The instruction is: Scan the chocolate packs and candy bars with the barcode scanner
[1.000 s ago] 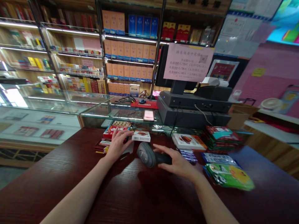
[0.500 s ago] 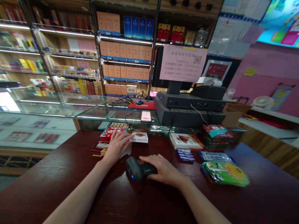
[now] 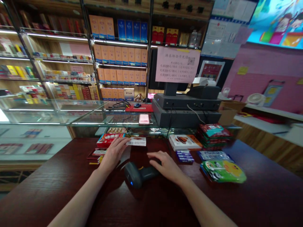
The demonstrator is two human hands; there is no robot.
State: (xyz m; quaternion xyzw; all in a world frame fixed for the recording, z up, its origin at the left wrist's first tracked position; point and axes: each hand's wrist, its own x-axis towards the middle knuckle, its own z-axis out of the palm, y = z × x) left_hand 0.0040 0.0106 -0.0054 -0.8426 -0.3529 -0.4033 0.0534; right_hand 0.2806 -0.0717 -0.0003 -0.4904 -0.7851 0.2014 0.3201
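My left hand (image 3: 113,155) reaches over the left of the counter, its fingers on the left end of a small white box (image 3: 137,142). The box is tipped so its printed side faces me; my thumb is hidden. Beside that hand lie a red snack box (image 3: 109,139) and a stack of small packets (image 3: 96,155). A dark barcode scanner (image 3: 136,175) with a blue light lies on the counter. My right hand (image 3: 167,165) hovers by the end of its handle, fingers apart and holding nothing.
Another white and brown box (image 3: 184,142), purple packs (image 3: 184,156), green snack bags (image 3: 223,171) and a stack of red-green packages (image 3: 214,135) lie on the right. Behind stand a glass display counter (image 3: 87,118) and a monitor with a pink notice (image 3: 175,64). A cable hangs down near the middle.
My right hand has let go of the scanner and its fingers have lifted off. The white box at my left fingers has tipped, showing more of its side. The view has turned slightly right.
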